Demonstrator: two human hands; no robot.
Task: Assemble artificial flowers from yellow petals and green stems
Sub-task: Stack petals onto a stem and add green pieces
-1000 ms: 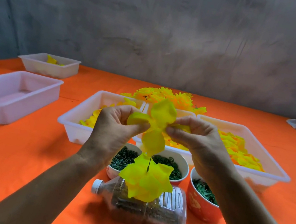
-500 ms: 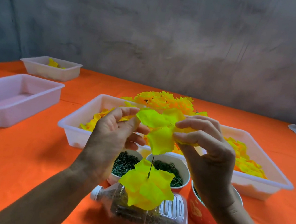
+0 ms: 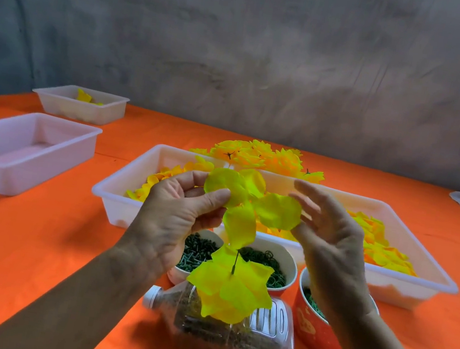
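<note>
My left hand [image 3: 178,211] pinches a yellow petal layer [image 3: 248,204] between thumb and fingers, held up above the bowls. Its lobes spread flat. Below it a thin green stem [image 3: 235,262] stands upright through a stack of yellow petals [image 3: 231,289], over a plastic bottle [image 3: 232,333] lying on its side. My right hand [image 3: 329,240] hovers just right of the held layer with fingers straight and apart, holding nothing. Two white bowls [image 3: 289,261] of dark green parts sit behind the stem.
A red cup [image 3: 316,327] with green pieces stands at the right. Two white trays [image 3: 118,196] of yellow petals lie behind, with a heap of finished flowers [image 3: 261,156] beyond. An empty pink-white tray [image 3: 17,148] and a smaller tray [image 3: 81,105] sit at the left on the orange table.
My right hand has let go of the petal layer and opened beside it. The layer now spreads flat in my left hand's pinch, slightly higher than before.
</note>
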